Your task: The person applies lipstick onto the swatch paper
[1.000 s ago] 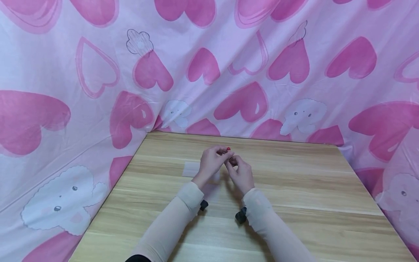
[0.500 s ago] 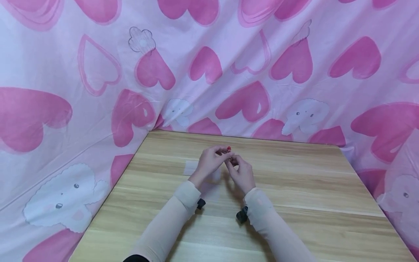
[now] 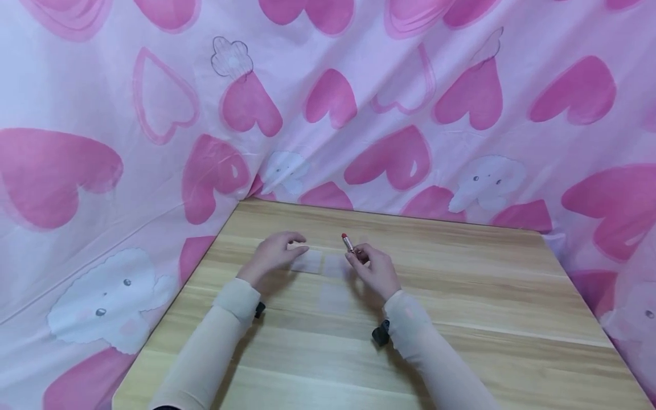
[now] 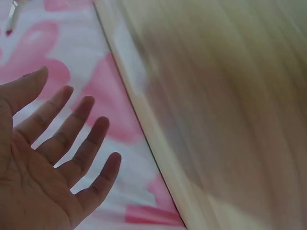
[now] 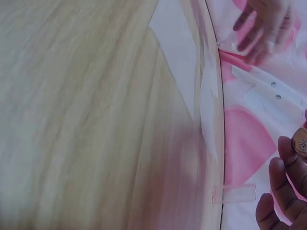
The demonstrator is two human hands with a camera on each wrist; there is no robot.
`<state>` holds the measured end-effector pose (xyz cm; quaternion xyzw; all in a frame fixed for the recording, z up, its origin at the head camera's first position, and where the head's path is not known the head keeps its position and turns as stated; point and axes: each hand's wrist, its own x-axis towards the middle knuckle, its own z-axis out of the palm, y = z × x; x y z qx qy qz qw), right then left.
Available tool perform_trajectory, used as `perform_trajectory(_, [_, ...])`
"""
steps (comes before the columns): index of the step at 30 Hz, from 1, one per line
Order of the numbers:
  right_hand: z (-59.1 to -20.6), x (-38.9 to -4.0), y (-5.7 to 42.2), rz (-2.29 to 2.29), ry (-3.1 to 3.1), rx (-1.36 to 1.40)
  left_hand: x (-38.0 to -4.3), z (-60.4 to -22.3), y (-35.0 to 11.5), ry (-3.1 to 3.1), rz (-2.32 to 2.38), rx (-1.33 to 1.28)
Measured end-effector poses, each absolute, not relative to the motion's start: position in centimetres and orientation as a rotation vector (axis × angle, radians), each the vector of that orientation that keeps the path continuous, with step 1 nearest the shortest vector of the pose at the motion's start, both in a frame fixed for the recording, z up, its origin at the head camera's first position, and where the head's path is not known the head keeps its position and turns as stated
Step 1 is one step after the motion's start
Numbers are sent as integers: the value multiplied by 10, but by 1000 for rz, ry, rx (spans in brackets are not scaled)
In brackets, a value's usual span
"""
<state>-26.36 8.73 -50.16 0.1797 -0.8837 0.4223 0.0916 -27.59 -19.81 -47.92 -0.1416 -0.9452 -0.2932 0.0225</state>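
Observation:
A lipstick (image 3: 348,243) with a red tip and a silvery tube tilts up to the left above the table. My right hand (image 3: 376,269) pinches its lower end between thumb and fingers; the right wrist view shows the round gold base (image 5: 301,142) at its right edge. Apart from it, to the left, my left hand (image 3: 274,254) holds nothing. Its fingers are spread and slightly bent in the left wrist view, where the lipstick (image 4: 12,18) appears small at the top left corner. A clear rectangular piece (image 5: 235,193) stands near the right hand in the right wrist view.
Several pale flat sheets lie on the wooden table (image 3: 461,296): one sheet (image 3: 308,263) close to the left hand, another sheet (image 3: 334,299) nearer the front. A pink heart-patterned cloth (image 3: 328,102) hangs around the table's back and sides.
My left hand has let go of the lipstick and moved left, uncovering the pale sheets. The right hand still holds the lipstick, now in plain sight. The head view has shifted slightly.

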Motion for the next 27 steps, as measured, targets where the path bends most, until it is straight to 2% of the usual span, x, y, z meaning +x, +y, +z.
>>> perform_trajectory(7, [-504, -266, 74, 1203, -2698, 623, -278, -493, -223, -3069, -825, -513])
perform_trajectory(27, [-509, -286, 44, 901, -2913, 691, -276, -498, -212, -3266, -627, -444])
